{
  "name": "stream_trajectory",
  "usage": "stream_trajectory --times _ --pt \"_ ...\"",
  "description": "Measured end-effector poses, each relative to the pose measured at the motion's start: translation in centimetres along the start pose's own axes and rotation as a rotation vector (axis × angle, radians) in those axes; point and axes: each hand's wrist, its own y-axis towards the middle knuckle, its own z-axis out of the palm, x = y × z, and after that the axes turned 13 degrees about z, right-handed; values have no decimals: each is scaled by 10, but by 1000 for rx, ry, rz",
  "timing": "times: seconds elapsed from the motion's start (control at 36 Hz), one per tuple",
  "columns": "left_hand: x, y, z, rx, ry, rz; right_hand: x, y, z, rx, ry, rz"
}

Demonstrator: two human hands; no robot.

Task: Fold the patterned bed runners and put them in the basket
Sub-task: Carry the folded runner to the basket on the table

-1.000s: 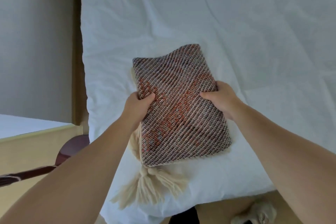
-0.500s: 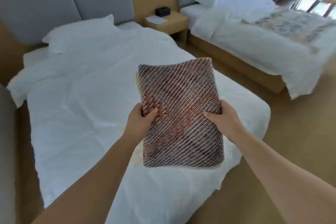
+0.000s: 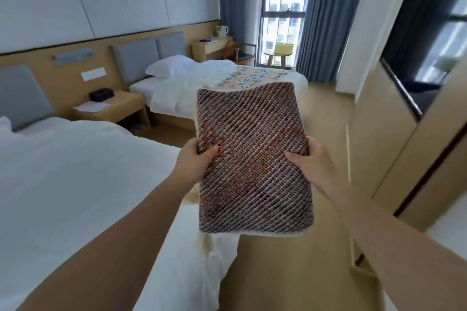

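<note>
Head view: I hold the folded runner (image 3: 252, 159) in the air, above the floor at the corner of the near bed (image 3: 75, 171). My left hand (image 3: 194, 159) pinches its left edge and my right hand (image 3: 307, 161) its right edge, thumbs on top. A second runner (image 3: 252, 78) lies unfolded on the far bed (image 3: 177, 91). No basket is visible (maybe behind me). Risk, I think: the cream fringe (image 3: 204, 240) hanging below may pull the layers open if my grip loosens.

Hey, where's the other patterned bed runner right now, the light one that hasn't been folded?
In the head view, the light patterned runner lies spread on the far bed, near the window, just above the folded runner.
</note>
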Motion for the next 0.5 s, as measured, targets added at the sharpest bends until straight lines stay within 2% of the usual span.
stream_trajectory --times 0.25,0.5 --pt "-19 43 90 170 -57 29 -27 24 -86 -92 73 57" --pt "-6 108 123 241 -124 60 -29 71 -87 -175 120 67"
